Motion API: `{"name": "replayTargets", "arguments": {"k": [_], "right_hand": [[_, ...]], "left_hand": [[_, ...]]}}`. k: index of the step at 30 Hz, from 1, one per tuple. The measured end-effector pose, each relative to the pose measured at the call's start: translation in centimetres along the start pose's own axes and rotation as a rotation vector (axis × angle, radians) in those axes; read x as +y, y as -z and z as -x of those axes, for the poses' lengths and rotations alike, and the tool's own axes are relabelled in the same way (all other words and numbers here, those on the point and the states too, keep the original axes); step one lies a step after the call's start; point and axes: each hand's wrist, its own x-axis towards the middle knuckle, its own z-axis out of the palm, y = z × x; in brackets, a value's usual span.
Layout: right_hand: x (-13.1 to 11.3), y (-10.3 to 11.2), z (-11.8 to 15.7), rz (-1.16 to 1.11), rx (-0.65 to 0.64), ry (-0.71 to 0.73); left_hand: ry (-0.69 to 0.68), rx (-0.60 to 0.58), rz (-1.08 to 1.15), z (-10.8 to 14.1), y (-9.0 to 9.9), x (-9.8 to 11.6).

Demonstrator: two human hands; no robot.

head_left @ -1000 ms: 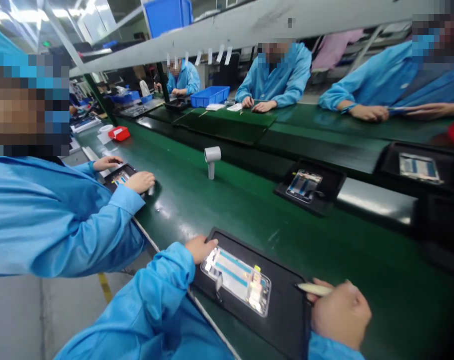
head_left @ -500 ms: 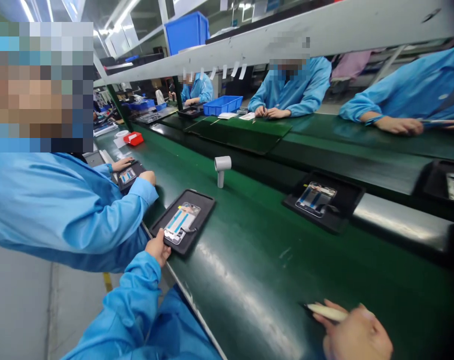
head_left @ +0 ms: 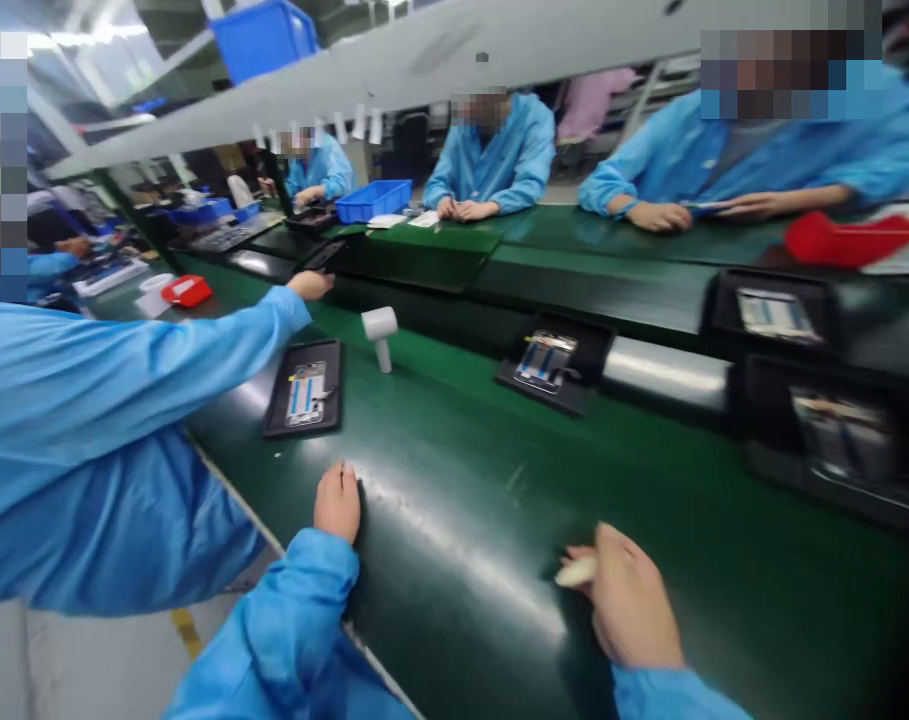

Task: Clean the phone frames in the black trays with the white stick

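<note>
My left hand [head_left: 338,503] rests on the green bench near its front edge, holding nothing, its fingers pointing forward and close together. Beyond it lies a black tray [head_left: 334,385] with an opened phone [head_left: 305,397] in it; a gap separates hand and tray. My right hand [head_left: 634,600] is closed around a cream-coloured pen-like tool [head_left: 576,573], low over the bench at the right. The tool's tip is blurred and its far end is hidden in the hand.
A small white stand [head_left: 381,330] rises from the bench. More trays with phones, such as one black tray [head_left: 589,375], sit along the sunken dark strip. A co-worker's arm [head_left: 221,335] reaches across at the left. Opposite, people in blue sit behind a blue bin [head_left: 374,200].
My left hand has let go of the black tray, which now lies farther off. My right hand has shifted forward with the tool. The neighbour's arm now reaches across; my view has turned right.
</note>
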Motion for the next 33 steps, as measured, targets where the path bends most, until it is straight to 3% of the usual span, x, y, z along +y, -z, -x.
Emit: {"name": "replayTargets", "arguments": {"k": [3, 5, 7, 9, 14, 18, 20, 23, 24, 26, 30, 33], "right_hand": [[-2.6, -1.1, -2.2, 0.171, -0.128, 0.006], [-4.9, -1.8, -4.3, 0.394, -0.110, 0.123], [-7.1, -2.7, -6.8, 0.637, -0.018, 0.328], [-8.8, -3.7, -9.1, 0.838, 0.032, 0.446], [-9.9, -6.2, -13.0, 1.162, 0.074, 0.406], [-10.4, -6.5, -12.7, 1.290, 0.061, 0.438], [-10.9, -5.7, -10.8, 1.378, 0.036, 0.506], [-10.3, -3.8, -5.4, 1.545, -0.062, 0.673], [-9.4, -3.2, -3.1, 1.581, -0.130, 0.719], [-6.6, -2.3, 2.0, 1.595, -0.391, 0.755], [-0.2, -2.6, 11.6, 1.410, -0.787, 0.672], [2.2, -3.8, 15.6, 1.184, -0.932, 0.600]], "left_hand": [[-0.256, -0.093, -0.322, 1.7, -1.6, 0.5], [-0.374, -0.080, -0.544, 2.1, -2.3, 0.9], [-0.397, -0.055, -0.664, 2.0, -2.8, 1.3], [-0.399, -0.034, -0.733, 1.9, -3.0, 1.6], [-0.377, -0.005, -0.813, 1.9, -3.1, 1.8], [-0.370, 0.004, -0.805, 1.9, -3.3, 1.6], [-0.374, 0.024, -0.777, 1.7, -3.4, 1.3], [-0.394, 0.067, -0.735, 1.2, -3.4, 1.2], [-0.400, 0.078, -0.721, 1.0, -3.4, 1.3], [-0.415, 0.073, -0.659, 0.8, -3.1, 1.5], [-0.485, -0.052, -0.473, 2.1, -2.7, 2.0], [-0.497, -0.121, -0.369, 4.1, -2.3, 1.6]]}}
